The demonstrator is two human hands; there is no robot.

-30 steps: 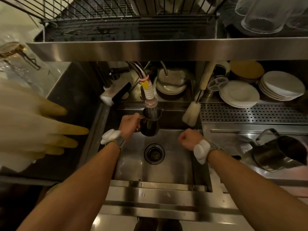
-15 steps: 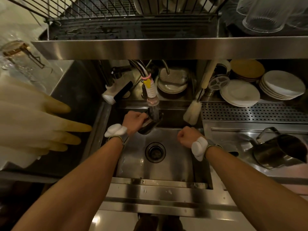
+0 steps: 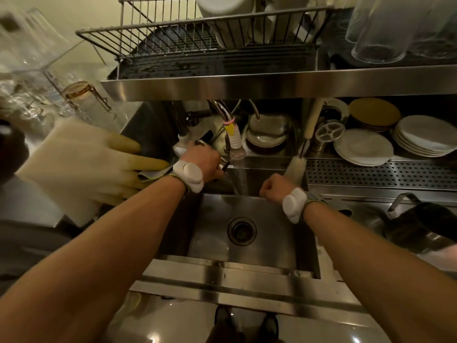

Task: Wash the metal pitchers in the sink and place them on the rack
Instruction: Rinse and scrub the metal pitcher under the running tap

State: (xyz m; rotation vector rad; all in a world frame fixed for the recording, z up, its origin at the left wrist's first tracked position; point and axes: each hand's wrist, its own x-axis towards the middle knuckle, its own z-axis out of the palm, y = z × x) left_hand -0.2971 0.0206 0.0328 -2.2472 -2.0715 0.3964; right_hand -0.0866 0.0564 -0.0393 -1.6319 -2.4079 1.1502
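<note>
The left arm reaches forward over the sink (image 3: 272, 246), its left hand (image 3: 204, 159) raised beside the tap (image 3: 235, 142), fingers (image 3: 217, 167) curled round the pitcher (image 3: 223, 167). Only a dark sliver of it shows, so its axis cannot be told. The right hand (image 3: 273, 186) hovers as an empty fist. A second pitcher (image 3: 420, 226) lies on its side on the table (image 3: 358, 214), handle toward the sink.

— Is there any writing to read here?
— None. The yellow tag (image 3: 229, 130) on the tap hose (image 3: 235, 141) shows no lettering.
— What about the white bands (image 3: 189, 173) on the wrists?
— They're plain, as far as can be seen. The plates (image 3: 363, 147) and glasses (image 3: 378, 28) are too dim or blurred to tell.
</note>
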